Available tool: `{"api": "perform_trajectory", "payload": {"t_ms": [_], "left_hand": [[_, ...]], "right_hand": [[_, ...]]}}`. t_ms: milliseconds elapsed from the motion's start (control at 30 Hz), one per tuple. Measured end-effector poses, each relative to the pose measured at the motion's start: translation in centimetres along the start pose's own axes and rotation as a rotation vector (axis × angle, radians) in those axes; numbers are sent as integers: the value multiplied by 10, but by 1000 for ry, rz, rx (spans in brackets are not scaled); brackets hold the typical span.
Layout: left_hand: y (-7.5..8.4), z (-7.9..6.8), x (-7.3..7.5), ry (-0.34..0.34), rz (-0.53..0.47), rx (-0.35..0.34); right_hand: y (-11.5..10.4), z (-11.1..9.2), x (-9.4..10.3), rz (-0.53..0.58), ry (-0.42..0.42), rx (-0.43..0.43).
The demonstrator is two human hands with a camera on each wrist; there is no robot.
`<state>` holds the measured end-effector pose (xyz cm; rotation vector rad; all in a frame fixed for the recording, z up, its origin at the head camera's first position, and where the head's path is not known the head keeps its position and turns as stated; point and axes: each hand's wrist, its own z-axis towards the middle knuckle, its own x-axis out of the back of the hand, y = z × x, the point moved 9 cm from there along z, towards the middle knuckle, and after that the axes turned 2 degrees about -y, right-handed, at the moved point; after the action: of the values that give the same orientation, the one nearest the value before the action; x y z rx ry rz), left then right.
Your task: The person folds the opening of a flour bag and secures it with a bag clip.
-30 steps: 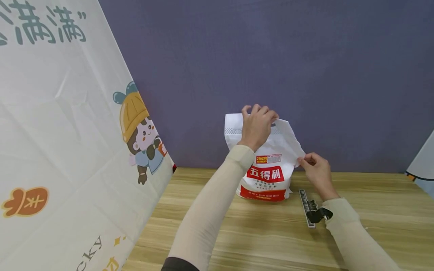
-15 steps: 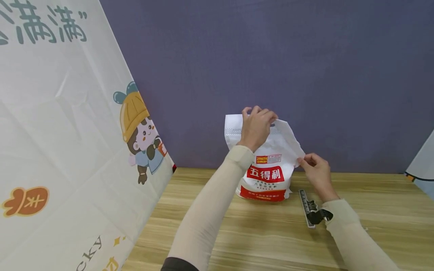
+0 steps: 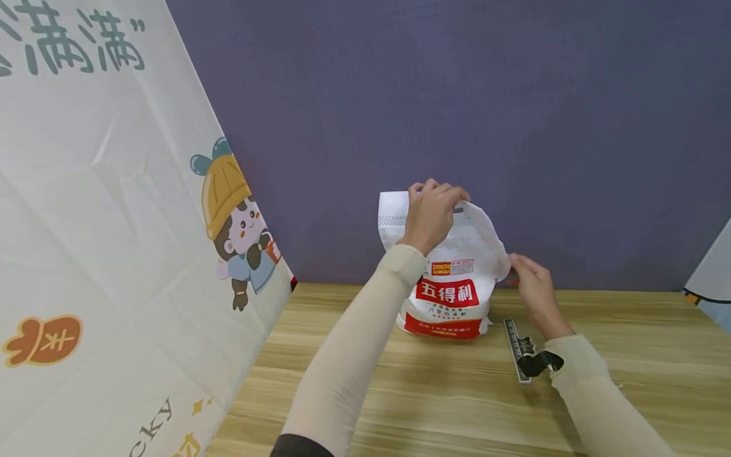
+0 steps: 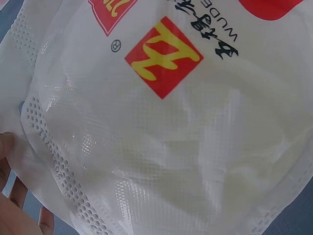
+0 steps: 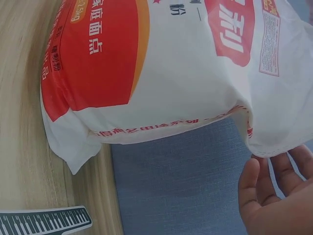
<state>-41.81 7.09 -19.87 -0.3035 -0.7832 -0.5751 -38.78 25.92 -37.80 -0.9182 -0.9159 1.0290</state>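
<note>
A white and red flour bag [image 3: 448, 293] stands upright on the wooden table. My left hand [image 3: 431, 216] grips its top edge beside the handle slot. In the left wrist view the thumb of that hand lies against the white plastic near the dotted band, with other fingers around the edge. My right hand [image 3: 535, 287] is at the bag's right side edge. The right wrist view shows fingertips of this hand [image 5: 281, 196] right at the drooping side edge, the thumb off the plastic. The bag's lower corner [image 5: 76, 147] sticks out as a loose flap.
A flat strip with a piano-key pattern and a dark figure on it [image 3: 516, 352] lies on the table [image 3: 434, 406], right of the bag. Behind stands a grey-blue wall [image 3: 320, 127]. A white printed sheet [image 3: 114, 222] hangs at the left.
My right hand has released its pinch on the bag's side corner and shifted slightly up and right. That corner now curves rounder and droops. My left hand keeps its hold at the top.
</note>
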Motion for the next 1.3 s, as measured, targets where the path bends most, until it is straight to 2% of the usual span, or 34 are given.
{"api": "perform_trajectory", "payload": {"t_ms": [200,533,1033,1233,1300], "left_hand": [[0,1,-1,-1,-11,0],[-1,-2,-2,0,-56,-1],[-5,-5,-8,-20,-81,16],[5,-5,-10,-75,-30,-18],[11,-6,-11,-106,26,-41]], "right_hand": [[0,0,-2,16,-15,-1],[1,-1,-9,-95,-46,-5],[0,3,-12,-125,-46,-39],[0,4,-11,-139,-39,-56],[-1,3,-11,-151,-39,-59]]}}
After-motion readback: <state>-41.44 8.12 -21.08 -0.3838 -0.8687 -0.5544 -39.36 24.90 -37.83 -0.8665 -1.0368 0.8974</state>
